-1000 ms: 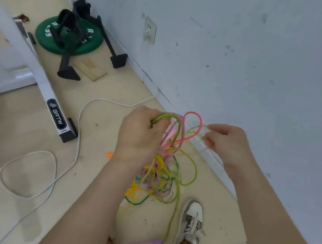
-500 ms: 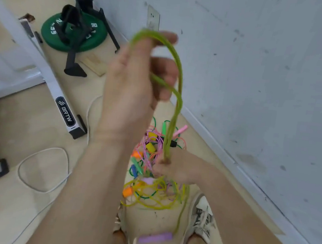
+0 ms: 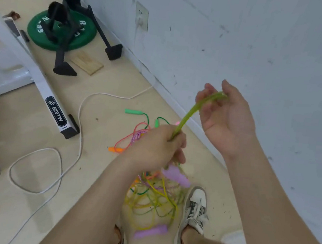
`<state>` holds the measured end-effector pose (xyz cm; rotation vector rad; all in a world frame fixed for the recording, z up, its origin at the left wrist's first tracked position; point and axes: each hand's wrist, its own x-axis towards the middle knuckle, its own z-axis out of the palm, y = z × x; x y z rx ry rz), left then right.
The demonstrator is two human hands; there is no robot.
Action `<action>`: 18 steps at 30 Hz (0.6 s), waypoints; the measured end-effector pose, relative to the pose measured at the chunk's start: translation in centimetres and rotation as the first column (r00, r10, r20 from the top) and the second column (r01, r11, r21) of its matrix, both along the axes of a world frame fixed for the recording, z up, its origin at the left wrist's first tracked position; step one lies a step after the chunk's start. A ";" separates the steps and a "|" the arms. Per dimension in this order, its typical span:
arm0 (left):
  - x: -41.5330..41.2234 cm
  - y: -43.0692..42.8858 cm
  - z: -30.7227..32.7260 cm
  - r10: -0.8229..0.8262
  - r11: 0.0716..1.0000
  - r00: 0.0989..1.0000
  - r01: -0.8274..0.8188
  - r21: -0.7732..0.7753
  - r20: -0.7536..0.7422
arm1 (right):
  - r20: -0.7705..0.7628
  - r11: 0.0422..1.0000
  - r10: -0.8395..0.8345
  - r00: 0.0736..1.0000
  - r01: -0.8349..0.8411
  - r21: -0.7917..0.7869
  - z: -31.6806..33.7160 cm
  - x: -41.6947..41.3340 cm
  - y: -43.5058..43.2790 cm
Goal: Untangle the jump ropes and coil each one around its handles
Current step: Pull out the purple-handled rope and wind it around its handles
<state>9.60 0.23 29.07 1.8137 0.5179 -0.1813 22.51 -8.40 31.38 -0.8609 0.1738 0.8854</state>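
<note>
Beige floor [image 3: 18,127] under tangled jump ropes [image 3: 154,200] meets scuffed white wall [image 3: 262,43].

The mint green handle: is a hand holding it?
No, the mint green handle lies on the floor; left hand and right hand grip the yellow-green rope.

- One view, worn on the head, looks forward and down onto the floor [image 3: 8,126] from well above.
- It faces along the foot of the wall [image 3: 262,43], which fills the right side and top.
- Nearest the lens, mid-frame, are the left hand [image 3: 153,146] and right hand [image 3: 227,120], with the rope [image 3: 186,118] between them.
- A shoe [image 3: 195,205] lies almost straight below, and a plate [image 3: 87,36] sits far off at upper left.
</note>
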 end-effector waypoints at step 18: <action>-1.8 7.1 2.8 0.842 0.539 0.454 -0.717 -0.442 0.290 | 0.375 0.514 0.833 0.406 -0.316 -0.798 -3.1 -1.6 -2.5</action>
